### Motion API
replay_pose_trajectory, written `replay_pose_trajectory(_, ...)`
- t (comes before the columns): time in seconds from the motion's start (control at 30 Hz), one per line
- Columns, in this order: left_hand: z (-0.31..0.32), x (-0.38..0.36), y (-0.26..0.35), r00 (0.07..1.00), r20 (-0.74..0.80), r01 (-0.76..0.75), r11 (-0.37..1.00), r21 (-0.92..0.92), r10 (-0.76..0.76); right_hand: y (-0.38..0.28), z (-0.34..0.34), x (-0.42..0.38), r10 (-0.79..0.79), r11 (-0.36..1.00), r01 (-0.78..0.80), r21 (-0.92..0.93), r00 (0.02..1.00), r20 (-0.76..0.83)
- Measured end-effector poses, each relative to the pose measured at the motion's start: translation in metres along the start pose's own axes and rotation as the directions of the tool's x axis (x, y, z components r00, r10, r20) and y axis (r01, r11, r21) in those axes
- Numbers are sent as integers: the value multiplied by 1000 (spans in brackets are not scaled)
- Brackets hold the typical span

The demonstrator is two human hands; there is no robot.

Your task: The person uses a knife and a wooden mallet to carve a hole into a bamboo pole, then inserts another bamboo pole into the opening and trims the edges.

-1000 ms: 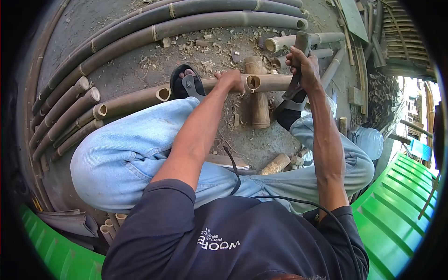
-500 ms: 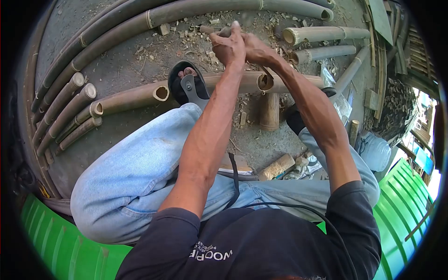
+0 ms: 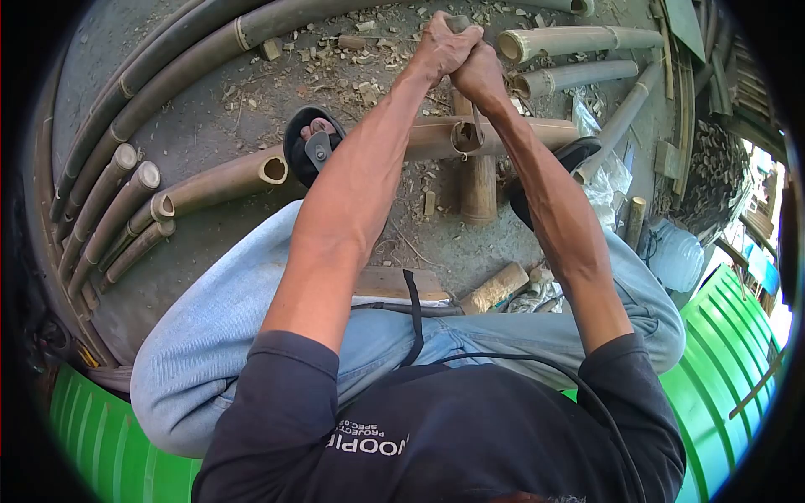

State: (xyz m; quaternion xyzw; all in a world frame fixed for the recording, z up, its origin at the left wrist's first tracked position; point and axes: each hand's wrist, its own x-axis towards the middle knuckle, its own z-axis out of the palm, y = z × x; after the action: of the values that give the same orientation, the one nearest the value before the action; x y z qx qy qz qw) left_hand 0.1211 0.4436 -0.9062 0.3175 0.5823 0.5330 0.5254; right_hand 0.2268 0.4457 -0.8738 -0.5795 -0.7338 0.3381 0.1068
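Observation:
My left hand and my right hand are closed together around the handle of a tool, whose top shows above the fingers. A thin dark strip of the tool runs down from my right hand to the hole in a bamboo pole. That pole lies crosswise between my sandalled feet, above a short upright bamboo piece. The tool's exact shape is hidden by my hands.
Long bamboo poles curve across the upper left, with shorter ones below. Cut bamboo tubes lie at the upper right. Chips cover the floor. A wooden block and a clear plastic container are nearer my legs.
Both hands have moved up and to the right in view, and the tool's strip now meets the pole's hole. My left knee and foot have shifted left.

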Motion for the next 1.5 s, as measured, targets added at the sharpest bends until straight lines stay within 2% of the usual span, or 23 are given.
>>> replay_pose_trajectory(0.1,14,13,-7,984,172,-73,990,121,52,-11,-13,-17,90,995,-84,55,987,-131)
replay_pose_trajectory(0.13,25,16,-6,984,125,-157,957,242,129,-13,-17,-22,93,995,-83,58,977,-191)
replay_pose_trajectory(0.17,33,17,-1,984,127,-155,958,240,127,-11,-22,-24,98,995,-85,60,963,-250)
replay_pose_trajectory(0.23,47,14,12,928,350,-163,985,62,132,6,-20,-32,118,987,-77,139,940,-321)
replay_pose_trajectory(0.3,66,8,29,915,395,-146,979,143,79,23,-24,-40,73,997,-54,53,859,-507)
replay_pose_trajectory(0.37,82,-8,40,812,575,-235,958,163,101,56,-22,-52,93,994,-112,-5,848,-522)
replay_pose_trajectory(0.43,100,-24,41,755,652,-264,941,210,67,67,-24,-66,368,928,-336,163,746,-556)
replay_pose_trajectory(0.5,102,-31,47,697,716,-301,917,260,25,48,-29,-86,333,942,-237,239,757,-563)
replay_pose_trajectory(0.57,95,-39,51,820,571,-209,903,375,-47,38,-32,-85,315,937,-156,314,764,-562)
replay_pose_trajectory(0.6,79,-42,56,904,427,-205,893,401,16,34,-31,-71,293,841,-69,537,892,-345)
replay_pose_trajectory(0.63,62,-48,61,982,187,-76,920,384,3,30,-32,-57,188,675,-30,737,973,-133)
replay_pose_trajectory(0.67,42,-61,71,998,-62,44,942,334,-25,-14,-38,-58,80,725,-27,688,996,-46)
replay_pose_trajectory(0.73,13,-78,68,836,-547,165,968,189,-36,-12,-22,-24,-240,943,154,297,929,282)
replay_pose_trajectory(0.77,0,-80,57,756,-653,150,983,109,-44,-9,-10,-4,-247,941,160,297,926,284)
replay_pose_trajectory(0.8,-7,-74,37,676,-737,106,987,123,19,-7,5,12,-323,939,223,264,835,445)
replay_pose_trajectory(0.83,-10,-71,36,674,-738,109,986,125,19,-5,14,18,-373,928,285,242,715,591)
replay_pose_trajectory(0.87,-11,-70,32,727,-686,79,990,119,24,-5,13,13,-371,929,278,245,715,593)
replay_pose_trajectory(0.93,-13,-56,28,821,-567,19,988,152,71,-6,5,12,-413,885,251,392,812,413)
replay_pose_trajectory(0.97,-11,-56,33,821,-567,26,988,151,65,-5,-2,9,-408,887,244,392,812,417)
replay_pose_trajectory(1.03,-3,-50,46,909,-416,24,989,144,39,-3,-17,4,-186,945,50,322,895,406)
replay_pose_trajectory(1.17,13,-37,52,977,-215,56,972,226,-6,-8,-32,-14,-102,935,3,353,959,263)
replay_pose_trajectory(1.33,31,-36,56,985,-68,-136,958,254,158,3,-41,-33,-36,925,-13,381,992,123)
replay_pose_trajectory(1.5,45,-34,66,989,121,-109,961,254,80,14,-44,-46,107,821,-95,564,994,12)
